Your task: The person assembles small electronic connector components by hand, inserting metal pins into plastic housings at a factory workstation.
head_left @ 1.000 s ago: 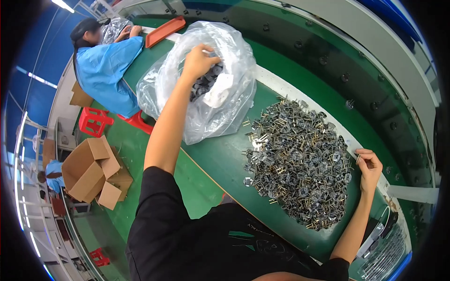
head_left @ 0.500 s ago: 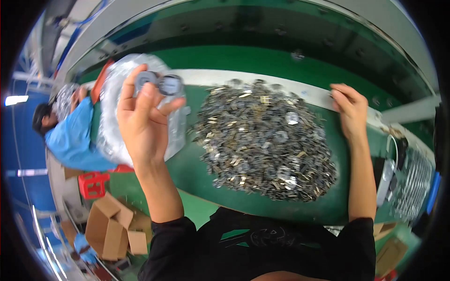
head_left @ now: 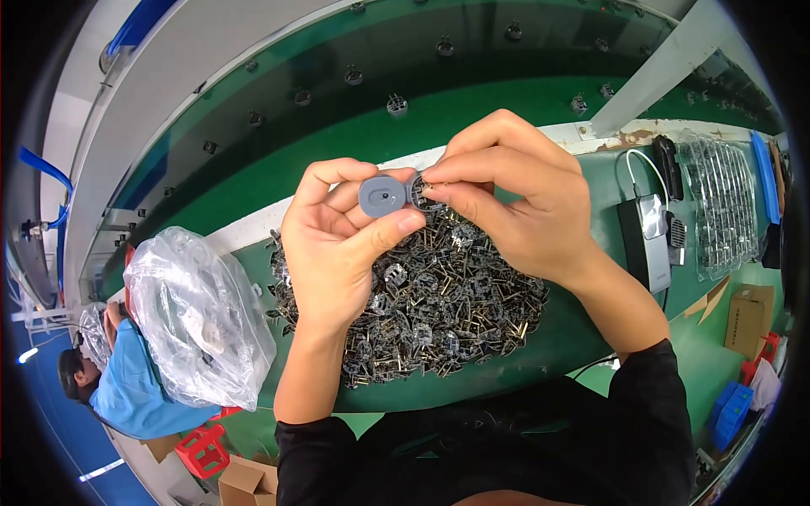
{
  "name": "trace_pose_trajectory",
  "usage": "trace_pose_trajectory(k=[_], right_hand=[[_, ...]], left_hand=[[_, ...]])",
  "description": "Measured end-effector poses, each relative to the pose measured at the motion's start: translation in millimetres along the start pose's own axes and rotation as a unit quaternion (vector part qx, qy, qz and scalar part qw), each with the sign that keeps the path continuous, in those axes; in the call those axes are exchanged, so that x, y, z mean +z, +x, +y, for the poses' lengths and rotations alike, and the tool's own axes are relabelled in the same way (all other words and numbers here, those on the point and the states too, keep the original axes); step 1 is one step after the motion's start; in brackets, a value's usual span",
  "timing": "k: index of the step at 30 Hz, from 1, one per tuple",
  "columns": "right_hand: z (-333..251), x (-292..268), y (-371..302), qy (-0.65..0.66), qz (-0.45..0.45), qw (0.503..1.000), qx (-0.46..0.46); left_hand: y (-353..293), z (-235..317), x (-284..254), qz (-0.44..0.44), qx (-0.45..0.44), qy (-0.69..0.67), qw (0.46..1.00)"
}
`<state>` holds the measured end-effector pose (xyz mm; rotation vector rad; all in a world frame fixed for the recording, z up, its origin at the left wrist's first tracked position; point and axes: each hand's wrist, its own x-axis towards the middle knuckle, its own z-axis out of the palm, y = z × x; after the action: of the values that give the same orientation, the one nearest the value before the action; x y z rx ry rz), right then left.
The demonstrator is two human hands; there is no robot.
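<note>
In my left hand (head_left: 333,240) I hold two round grey plastic housings side by side, between thumb and fingers. One housing (head_left: 382,196) turns a smooth disc face with a small dark centre hole toward me. The other housing (head_left: 415,196) shows an open, dark inside and is partly covered by fingers. My right hand (head_left: 523,198) has thumb and forefinger pinched at this open housing; a tiny brass-coloured bit shows there, too small to name. Below both hands lies a heap of small black plastic parts with brass pins (head_left: 439,312).
A green conveyor belt (head_left: 270,181) carries several small pinned parts behind a white ledge. Left on the green table is a clear plastic bag (head_left: 198,320); a person in blue (head_left: 139,379) sits beyond it. A white-and-black device (head_left: 645,240) and clear blister trays (head_left: 721,202) lie right.
Both hands have come together above the heap. My left hand moved right with the two housings, and my right hand came left from the ledge. The view has turned as well.
</note>
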<state>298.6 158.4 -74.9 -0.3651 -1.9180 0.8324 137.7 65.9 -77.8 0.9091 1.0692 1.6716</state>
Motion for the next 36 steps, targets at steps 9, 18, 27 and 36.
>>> trace_pose_trajectory(k=[9,18,27,36], right_hand=[[23,23,-16,-0.023,0.054,0.997,-0.040],[38,31,-18,-0.052,-0.010,0.998,-0.021],[102,14,-29,0.043,-0.167,0.964,0.204],[97,34,-29,-0.054,-0.215,0.951,0.214]], left_hand=[[2,-5,1,0.027,-0.050,-0.015,0.998],[24,-10,-20,0.025,-0.085,0.090,0.992],[107,-26,-73,0.037,-0.099,0.395,0.913],[132,-46,-109,0.006,-0.123,0.542,0.831]])
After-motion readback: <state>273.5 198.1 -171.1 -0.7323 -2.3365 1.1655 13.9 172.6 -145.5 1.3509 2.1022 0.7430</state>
